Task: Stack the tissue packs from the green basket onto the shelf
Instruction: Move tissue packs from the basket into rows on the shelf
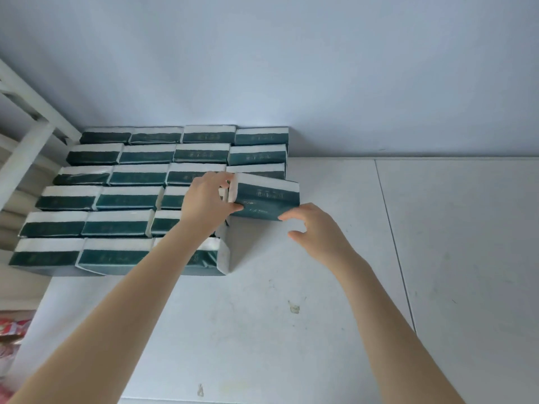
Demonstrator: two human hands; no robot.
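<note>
Several green-and-white tissue packs (128, 196) stand stacked in rows on the white shelf (320, 287), against the wall at the left. One more tissue pack (267, 196) sits tilted at the right end of the stack, in the fourth row from the back. My left hand (204, 201) grips its left end, thumb under and fingers on top. My right hand (316, 228) is just below its right corner, fingers apart, one fingertip touching the pack's lower edge. The green basket is out of view.
A white metal frame (26, 112) rises at the far left beside the stack. Red-and-white packaging (11, 330) shows at the lower left edge. The shelf surface has a seam (393, 243) running front to back on the right, and a few stains.
</note>
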